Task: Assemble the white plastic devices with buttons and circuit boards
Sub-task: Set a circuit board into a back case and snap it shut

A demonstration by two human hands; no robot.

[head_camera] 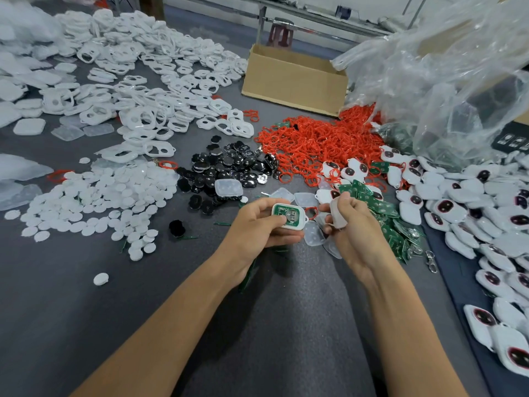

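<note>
Fingers: left hand grips shell | right hand pinches clear cover | nearby green boards, red rings

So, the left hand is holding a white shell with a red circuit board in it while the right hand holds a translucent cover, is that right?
Not quite: the head view shows the circuit board in the white shell is green, not red. The left hand does hold that shell, and the right hand holds a translucent cover.
</note>
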